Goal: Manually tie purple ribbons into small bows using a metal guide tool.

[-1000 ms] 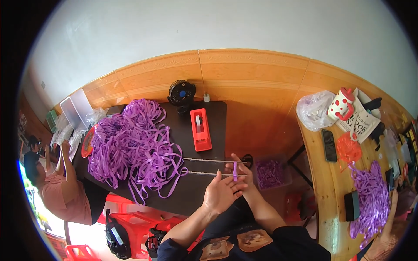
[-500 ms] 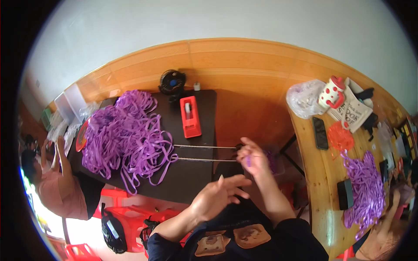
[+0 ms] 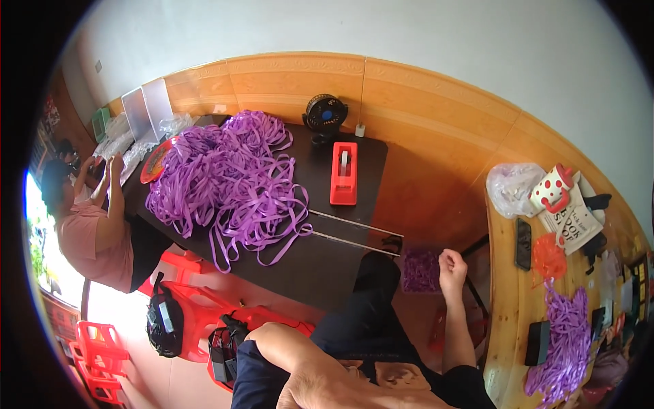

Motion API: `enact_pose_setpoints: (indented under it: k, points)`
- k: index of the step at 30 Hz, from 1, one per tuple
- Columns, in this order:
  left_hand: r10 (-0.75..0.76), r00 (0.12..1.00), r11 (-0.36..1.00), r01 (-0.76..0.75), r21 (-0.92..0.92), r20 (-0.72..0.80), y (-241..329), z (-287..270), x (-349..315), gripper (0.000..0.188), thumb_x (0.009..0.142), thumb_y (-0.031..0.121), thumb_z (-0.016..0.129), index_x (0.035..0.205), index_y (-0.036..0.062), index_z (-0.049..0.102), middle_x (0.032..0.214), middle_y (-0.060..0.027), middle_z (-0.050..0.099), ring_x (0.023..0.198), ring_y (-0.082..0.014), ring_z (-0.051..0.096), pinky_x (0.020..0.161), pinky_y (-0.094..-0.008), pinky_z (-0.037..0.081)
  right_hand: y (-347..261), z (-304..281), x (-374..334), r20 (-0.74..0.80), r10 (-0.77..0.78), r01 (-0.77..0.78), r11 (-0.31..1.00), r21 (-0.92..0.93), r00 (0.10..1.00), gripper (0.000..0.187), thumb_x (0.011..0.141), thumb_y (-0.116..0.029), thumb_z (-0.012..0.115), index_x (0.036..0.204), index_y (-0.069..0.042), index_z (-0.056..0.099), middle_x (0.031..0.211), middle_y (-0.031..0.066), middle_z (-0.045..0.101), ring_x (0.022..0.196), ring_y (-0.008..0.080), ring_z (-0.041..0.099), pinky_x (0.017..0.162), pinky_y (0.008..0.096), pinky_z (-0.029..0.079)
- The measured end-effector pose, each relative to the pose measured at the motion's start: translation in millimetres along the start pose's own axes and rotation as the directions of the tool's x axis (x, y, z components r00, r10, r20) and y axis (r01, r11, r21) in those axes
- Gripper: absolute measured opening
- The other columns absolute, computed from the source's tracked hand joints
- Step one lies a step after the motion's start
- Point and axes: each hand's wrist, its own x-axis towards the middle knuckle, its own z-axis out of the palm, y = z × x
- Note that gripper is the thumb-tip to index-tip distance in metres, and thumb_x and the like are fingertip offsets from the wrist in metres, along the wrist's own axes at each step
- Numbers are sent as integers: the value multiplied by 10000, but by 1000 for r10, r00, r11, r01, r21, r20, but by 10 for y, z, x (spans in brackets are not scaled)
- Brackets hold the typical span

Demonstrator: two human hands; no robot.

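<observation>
My right hand (image 3: 452, 269) is curled closed beside a see-through bin (image 3: 407, 288) of purple ribbon pieces, below the dark table's right end. Whatever its fingers hold, if anything, is hidden. My left hand (image 3: 320, 397) is bent back close to my body at the lower edge, its fingers out of sight. Two thin metal rods (image 3: 351, 223) lie side by side on the dark table (image 3: 306, 273) and stick out past its right edge. Their left ends meet a large tangled heap of purple ribbon (image 3: 225, 184).
A red tape dispenser (image 3: 344, 174) and a small black fan (image 3: 325, 114) stand behind the rods. The wooden table (image 3: 501, 334) on the right bears a phone (image 3: 522, 244), a spotted cup (image 3: 550, 188) and more purple ribbon (image 3: 562, 334). Red stools and a seated person (image 3: 99, 238) are at left.
My right hand has moved away from the rod ends, down to the right beside the bin. My left hand has drawn back toward my body. The view has shifted.
</observation>
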Motion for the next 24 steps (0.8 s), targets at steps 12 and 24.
enact_pose_setpoints:
  k: [12,24]
  points:
    - [-257,950,966,258,-18,-176,517,164,-188,909,792,682,482,1416,37,339,1389,-360,233,1242,-540,329,925,-607,376,-2150,1354,-518,578,-675,815,579,30,459,302,727,-106,690,1012,-67,600,1042,81,563,923,263,532,753,392,411]
    - [-176,969,935,220,278,-176,639,63,-328,784,797,584,557,1456,291,250,1433,-318,155,1335,-463,245,1038,-517,342,-2101,2112,-751,709,-559,831,552,-69,430,290,711,-213,728,920,-64,594,1237,208,483,1161,357,433,790,443,395]
